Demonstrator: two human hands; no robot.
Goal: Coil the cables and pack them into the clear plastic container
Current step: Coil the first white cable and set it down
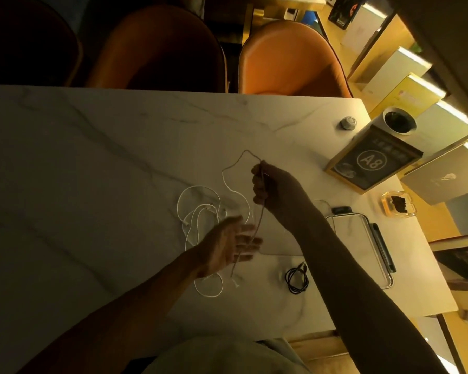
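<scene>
Marble table (92,157), frame centre: my right hand (270,190) pinches cable (258,225), hanging down toward spread left hand (227,244).

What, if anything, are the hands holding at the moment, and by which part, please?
The right hand grips a white cable partway along its length. The left hand is open, its fingers against the strand hanging below.

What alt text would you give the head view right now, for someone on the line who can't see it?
Over a marble table, the right hand grips a pale cable while the open left hand touches its hanging strand. Loose white cables lie beneath, a coiled black cable and a clear container to the right.
</scene>
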